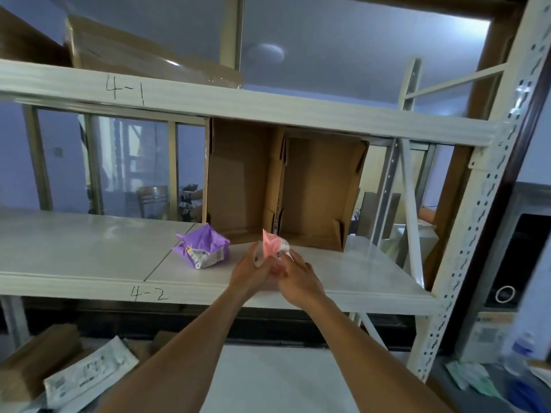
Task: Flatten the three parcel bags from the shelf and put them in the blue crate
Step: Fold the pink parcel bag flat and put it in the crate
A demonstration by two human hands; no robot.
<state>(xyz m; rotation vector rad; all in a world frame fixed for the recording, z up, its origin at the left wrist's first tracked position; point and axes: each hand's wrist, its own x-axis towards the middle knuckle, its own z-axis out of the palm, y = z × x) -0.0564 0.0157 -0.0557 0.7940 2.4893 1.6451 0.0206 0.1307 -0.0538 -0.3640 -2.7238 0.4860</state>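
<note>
Both hands are gripping the pink parcel bag (272, 243) over the front edge of the shelf (89, 248) marked 4-2: left hand (249, 271) and right hand (299, 277) touching. Purple parcel bag (202, 248) is sitting just left, crumpled. Open cardboard box (283, 183) is standing right behind. Shelf surface further left is lying bare.

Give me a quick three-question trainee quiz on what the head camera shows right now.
1. True or false: the purple parcel bag lies untouched on shelf 4-2.
2. Which bag are the left hand and right hand gripping: A purple, B pink, C white?
3. What stands right behind the pink parcel bag?

Key: 1 true; 2 B; 3 the open cardboard box.
</note>
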